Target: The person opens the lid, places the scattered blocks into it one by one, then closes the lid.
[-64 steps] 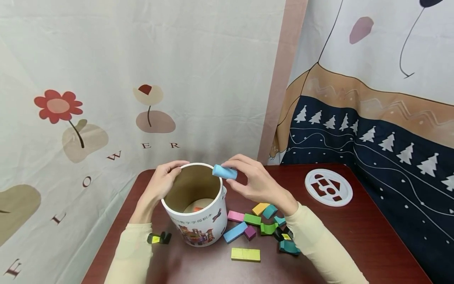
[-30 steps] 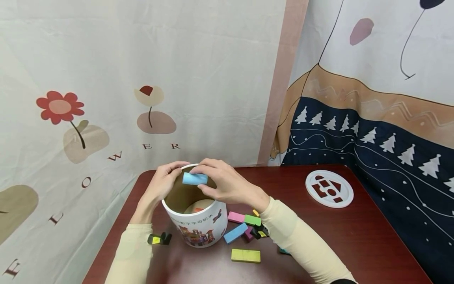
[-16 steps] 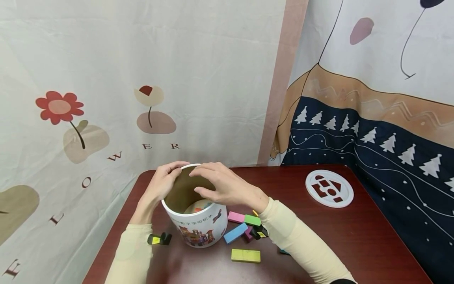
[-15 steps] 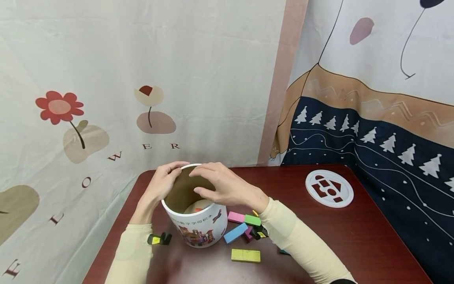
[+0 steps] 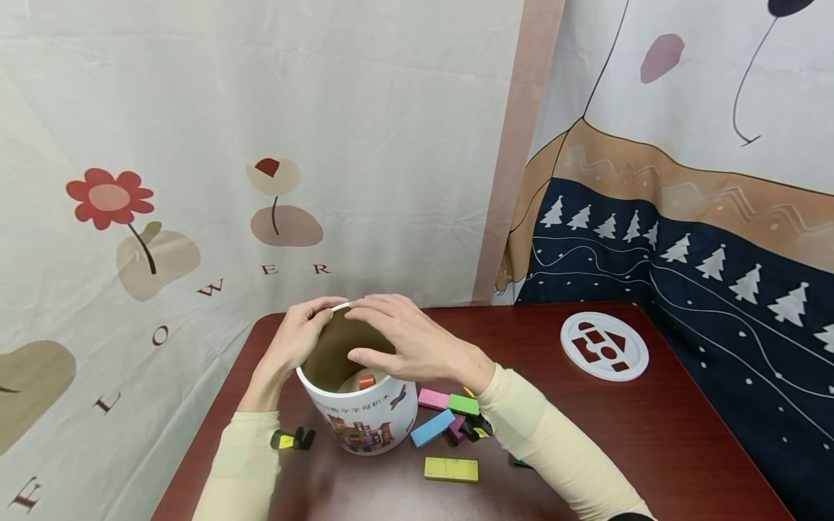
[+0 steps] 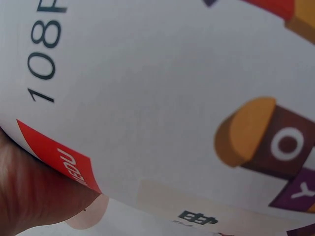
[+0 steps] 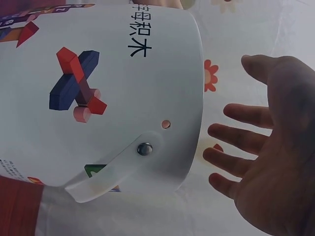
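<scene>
A white, printed bucket (image 5: pixel 361 423) stands on the table. My left hand (image 5: pixel 296 339) grips its rim at the left; the left wrist view shows part of that hand (image 6: pixel 39 191) against the printed wall. Over the right side of the bucket's mouth hovers my right hand (image 5: pixel 417 340), fingers spread and holding nothing. The right wrist view shows the same hand (image 7: pixel 275 137), palm visible, apart from the bucket wall (image 7: pixel 162 88). An orange-red block (image 5: pixel 366 380) lies at the bucket's bottom; the blue cylinder block is out of sight.
Right of the bucket lie pink (image 5: pixel 433 397), green (image 5: pixel 464 404), blue (image 5: pixel 433 428) and purple blocks (image 5: pixel 455 430). A yellow-green block (image 5: pixel 451 469) lies nearer. The right forearm covers others. A white lid with shaped holes (image 5: pixel 637 347) lies at the back right.
My right hand carried the blue cylinder block left over the bucket's mouth and let go of it. The orange-red block inside looks shifted. My left hand has stayed on the rim.
</scene>
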{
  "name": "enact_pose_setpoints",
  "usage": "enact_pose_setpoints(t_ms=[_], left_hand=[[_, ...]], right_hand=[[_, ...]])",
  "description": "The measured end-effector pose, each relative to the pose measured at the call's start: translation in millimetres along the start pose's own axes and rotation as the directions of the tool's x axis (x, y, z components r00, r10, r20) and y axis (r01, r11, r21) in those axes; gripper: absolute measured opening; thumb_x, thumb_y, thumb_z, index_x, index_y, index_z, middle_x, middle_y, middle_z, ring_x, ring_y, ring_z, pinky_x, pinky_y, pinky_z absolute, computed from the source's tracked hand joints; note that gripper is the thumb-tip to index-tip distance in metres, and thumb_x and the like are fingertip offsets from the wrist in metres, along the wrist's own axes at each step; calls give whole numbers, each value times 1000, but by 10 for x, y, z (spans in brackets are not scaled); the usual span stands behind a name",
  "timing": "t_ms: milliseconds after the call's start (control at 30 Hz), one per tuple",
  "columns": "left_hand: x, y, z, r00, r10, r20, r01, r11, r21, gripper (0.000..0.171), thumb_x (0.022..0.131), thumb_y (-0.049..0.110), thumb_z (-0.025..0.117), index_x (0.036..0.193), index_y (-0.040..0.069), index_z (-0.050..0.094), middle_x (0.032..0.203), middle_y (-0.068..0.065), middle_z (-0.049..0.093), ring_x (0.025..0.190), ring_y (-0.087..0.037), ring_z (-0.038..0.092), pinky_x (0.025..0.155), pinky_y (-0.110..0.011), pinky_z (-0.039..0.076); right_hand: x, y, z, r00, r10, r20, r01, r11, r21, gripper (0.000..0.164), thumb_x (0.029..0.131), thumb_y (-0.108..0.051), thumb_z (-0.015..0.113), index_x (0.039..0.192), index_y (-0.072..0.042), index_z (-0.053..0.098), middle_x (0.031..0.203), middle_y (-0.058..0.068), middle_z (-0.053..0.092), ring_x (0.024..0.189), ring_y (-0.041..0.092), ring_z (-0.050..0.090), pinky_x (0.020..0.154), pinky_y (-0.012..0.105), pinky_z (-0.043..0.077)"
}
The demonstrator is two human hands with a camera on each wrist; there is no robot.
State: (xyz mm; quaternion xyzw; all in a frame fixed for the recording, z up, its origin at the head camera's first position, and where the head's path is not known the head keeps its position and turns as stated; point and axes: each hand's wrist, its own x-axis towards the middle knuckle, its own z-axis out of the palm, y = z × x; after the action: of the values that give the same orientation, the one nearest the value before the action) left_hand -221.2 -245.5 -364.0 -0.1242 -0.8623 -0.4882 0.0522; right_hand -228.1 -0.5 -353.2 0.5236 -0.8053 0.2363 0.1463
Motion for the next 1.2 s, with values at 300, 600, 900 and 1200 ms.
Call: enact_pose_setpoints(t_ms=[300,600,900,1200], left_hand=[[-6,-1,1,1000,10,0,-10,1000,-1,35,109,4,43,135,-5,65,129,-23,66,115,-41,60,94,-60,46],[13,-36,2,1000,-4,2,4,1000,-5,36,109,3,41,136,-5,64,129,-28,65,113,-43,61,91,-62,48],[101,-350,5,1000,-7,-14,7,1000,0,35,111,13,45,136,7,68,127,-16,69,109,-32,64,90,-55,49],[112,-358,9,1000,-6,-21,6,1000,-1,34,110,12,45,134,7,69,125,-14,70,107,-30,65,90,-50,49]], right_hand=[[-30,9,7,1000,10,9,-9,998,-60,68,101,-57,52,157,-18,45,160,5,41,147,21,27,120,46,23],[-103,26,-12,999,34,0,-33,996,-85,72,101,-61,50,162,-26,36,164,0,30,149,19,22,120,48,22],[-287,91,-39,999,40,-23,-42,997,-72,75,98,-60,54,163,-26,34,164,1,30,148,19,24,119,51,23],[-681,256,-21,991,124,-46,-124,992,7,77,95,-57,61,162,-28,37,164,-6,30,147,19,25,118,53,25]])
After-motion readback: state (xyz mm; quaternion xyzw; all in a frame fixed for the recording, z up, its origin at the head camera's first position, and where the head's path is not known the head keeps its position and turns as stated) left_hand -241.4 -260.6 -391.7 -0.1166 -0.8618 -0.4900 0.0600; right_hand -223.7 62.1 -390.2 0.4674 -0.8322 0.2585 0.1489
